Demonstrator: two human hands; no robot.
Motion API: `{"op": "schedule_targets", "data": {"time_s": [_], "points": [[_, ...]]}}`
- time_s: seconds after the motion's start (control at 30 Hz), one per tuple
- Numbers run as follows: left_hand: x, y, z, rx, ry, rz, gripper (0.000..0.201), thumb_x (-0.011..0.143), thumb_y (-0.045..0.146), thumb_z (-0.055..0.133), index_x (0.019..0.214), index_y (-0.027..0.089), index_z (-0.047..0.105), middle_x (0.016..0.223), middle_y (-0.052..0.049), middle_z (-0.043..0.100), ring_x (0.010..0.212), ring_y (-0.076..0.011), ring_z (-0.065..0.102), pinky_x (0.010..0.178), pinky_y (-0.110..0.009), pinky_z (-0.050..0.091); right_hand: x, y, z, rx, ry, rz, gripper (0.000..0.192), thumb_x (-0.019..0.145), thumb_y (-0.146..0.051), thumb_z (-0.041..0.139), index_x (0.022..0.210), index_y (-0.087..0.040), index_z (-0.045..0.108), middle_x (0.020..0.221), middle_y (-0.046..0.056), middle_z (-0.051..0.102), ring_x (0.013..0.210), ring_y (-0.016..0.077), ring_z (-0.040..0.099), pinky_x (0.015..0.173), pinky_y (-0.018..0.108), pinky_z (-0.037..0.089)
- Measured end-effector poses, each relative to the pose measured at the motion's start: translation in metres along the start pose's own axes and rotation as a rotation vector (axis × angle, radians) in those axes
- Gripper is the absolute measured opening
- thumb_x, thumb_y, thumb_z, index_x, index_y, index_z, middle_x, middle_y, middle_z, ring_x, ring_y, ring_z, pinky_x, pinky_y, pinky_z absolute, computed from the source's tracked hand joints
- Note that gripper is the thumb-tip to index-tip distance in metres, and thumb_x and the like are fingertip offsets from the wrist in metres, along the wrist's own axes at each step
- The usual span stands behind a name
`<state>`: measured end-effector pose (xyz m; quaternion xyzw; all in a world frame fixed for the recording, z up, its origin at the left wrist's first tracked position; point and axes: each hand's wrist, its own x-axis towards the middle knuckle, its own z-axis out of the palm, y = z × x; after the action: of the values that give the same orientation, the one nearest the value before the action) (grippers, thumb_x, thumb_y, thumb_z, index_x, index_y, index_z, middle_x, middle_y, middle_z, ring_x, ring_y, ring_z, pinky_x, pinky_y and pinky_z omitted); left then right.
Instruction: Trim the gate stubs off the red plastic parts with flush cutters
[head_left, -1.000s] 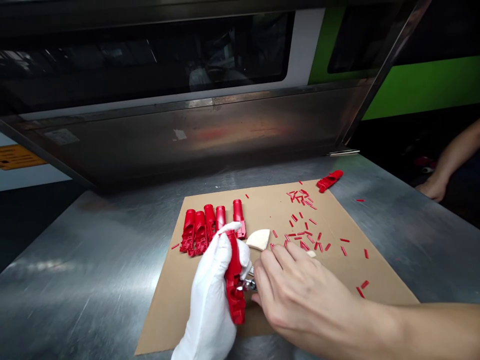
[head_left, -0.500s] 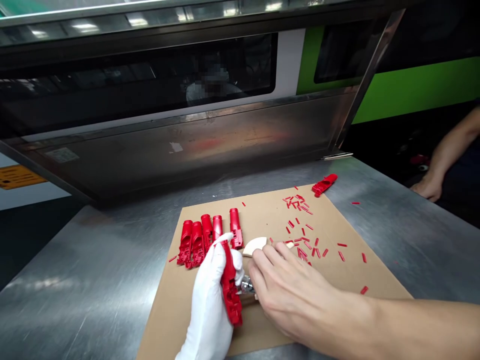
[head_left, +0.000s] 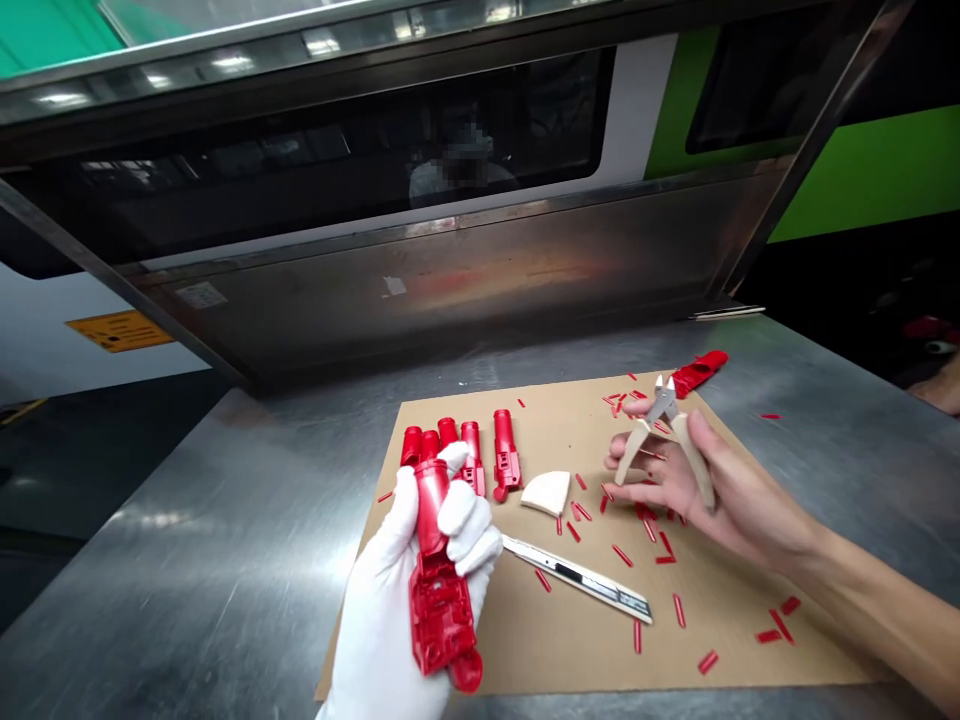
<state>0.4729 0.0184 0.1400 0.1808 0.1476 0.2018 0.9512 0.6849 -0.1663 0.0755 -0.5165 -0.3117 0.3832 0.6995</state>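
Two hands work: gloved left hand (head_left: 420, 560) grips a red part (head_left: 439, 590); right hand (head_left: 697, 480) holds cutters (head_left: 664, 430), handles spread, probably about to trim.

glossy red plastic part (head_left: 439, 585), matt cardboard sheet (head_left: 577, 620)

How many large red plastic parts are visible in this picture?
6 at least: one in the gloved left hand, four in the row on the cardboard, partly hidden behind the glove, and one at its far corner.
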Motion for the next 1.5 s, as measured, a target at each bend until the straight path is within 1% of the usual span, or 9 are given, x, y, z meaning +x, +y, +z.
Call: {"op": "schedule_targets", "data": {"time_s": [0.07,0.17,0.3,0.4,0.53,0.73,0.9,1.27,1.5], "points": [[-0.004,0.000,0.004,0.015,0.014,-0.007,0.027,0.103,0.027,0.047,0.078,0.016,0.048,0.074,0.001,0.034,0.062,-0.0093,0.033,0.059,-0.022,0.040,-0.001,0.000,0.006,-0.054,-0.012,0.018,0.048,0.108,-0.056,0.020,0.137,-0.029,0.046,0.107,0.008,0.061,0.104,0.0283,0.065,0.085,0.051,0.059],[-0.008,-0.003,0.012,0.099,0.092,0.027,0.019,0.099,0.030,0.054,0.085,0.018,0.055,0.074,0.001,0.035,0.062,-0.0105,0.032,0.058,-0.023,0.041,-0.011,-0.012,0.026,-0.540,-0.032,-0.057,0.042,0.107,-0.049,0.032,0.131,-0.024,0.056,0.106,0.010,0.063,0.097,0.0264,0.065,0.077,0.041,0.058],[-0.009,-0.010,0.021,0.247,0.236,0.062,0.024,0.097,0.037,0.058,0.082,0.018,0.056,0.078,-0.001,0.042,0.064,-0.0119,0.035,0.058,-0.024,0.044,-0.026,-0.033,0.065,-1.347,-0.061,-0.442,0.030,0.102,-0.041,0.050,0.120,-0.020,0.063,0.102,0.009,0.063,0.089,0.0268,0.059,0.073,0.040,0.048],[-0.008,-0.015,0.020,0.290,0.307,0.066,0.027,0.094,0.042,0.063,0.083,0.018,0.056,0.081,-0.002,0.049,0.064,-0.0119,0.039,0.058,-0.024,0.046,-0.028,-0.041,0.089,-1.620,-0.067,-0.686,0.033,0.102,-0.044,0.052,0.116,-0.017,0.064,0.100,0.010,0.063,0.089,0.0300,0.057,0.076,0.044,0.042],[-0.007,-0.018,0.013,0.230,0.346,0.018,0.031,0.089,0.048,0.069,0.087,0.018,0.060,0.081,-0.003,0.051,0.068,-0.0134,0.048,0.062,-0.025,0.051,-0.022,-0.044,0.105,-1.660,-0.072,-0.768,0.030,0.102,-0.042,0.054,0.107,-0.016,0.067,0.096,0.008,0.062,0.083,0.0271,0.053,0.072,0.041,0.036],[-0.006,-0.020,0.012,0.151,0.285,-0.014,0.023,0.091,0.040,0.068,0.096,0.018,0.066,0.084,-0.003,0.055,0.069,-0.0124,0.052,0.059,-0.022,0.049,-0.020,-0.046,0.116,-1.756,-0.066,-0.888,0.032,0.101,-0.037,0.056,0.108,-0.011,0.072,0.094,0.012,0.067,0.083,0.0301,0.057,0.071,0.043,0.034],[-0.005,-0.021,0.012,0.210,0.265,0.026,0.031,0.085,0.046,0.073,0.076,0.018,0.062,0.069,0.000,0.051,0.060,-0.0118,0.046,0.057,-0.024,0.045,-0.022,-0.045,0.124,-1.793,-0.077,-0.915,0.030,0.100,-0.032,0.056,0.108,-0.010,0.073,0.097,0.015,0.069,0.084,0.0343,0.061,0.066,0.044,0.033],[-0.009,-0.023,0.008,0.313,0.273,0.063,0.034,0.089,0.041,0.069,0.073,0.018,0.051,0.068,0.002,0.042,0.058,-0.0107,0.037,0.056,-0.024,0.039,-0.025,-0.038,0.130,-1.845,-0.023,-0.965,0.028,0.099,-0.029,0.058,0.103,-0.007,0.075,0.096,0.018,0.071,0.070,0.0305,0.060,0.059,0.043,0.032],[-0.003,-0.027,0.001,0.352,0.286,0.095,0.029,0.089,0.042,0.070,0.081,0.018,0.054,0.072,0.001,0.044,0.062,-0.0117,0.039,0.056,-0.024,0.039,-0.023,-0.026,0.118,-1.784,-0.049,-0.970,0.031,0.100,-0.034,0.056,0.096,-0.009,0.074,0.078,0.011,0.065,0.064,0.0263,0.055,0.056,0.041,0.030]]}}
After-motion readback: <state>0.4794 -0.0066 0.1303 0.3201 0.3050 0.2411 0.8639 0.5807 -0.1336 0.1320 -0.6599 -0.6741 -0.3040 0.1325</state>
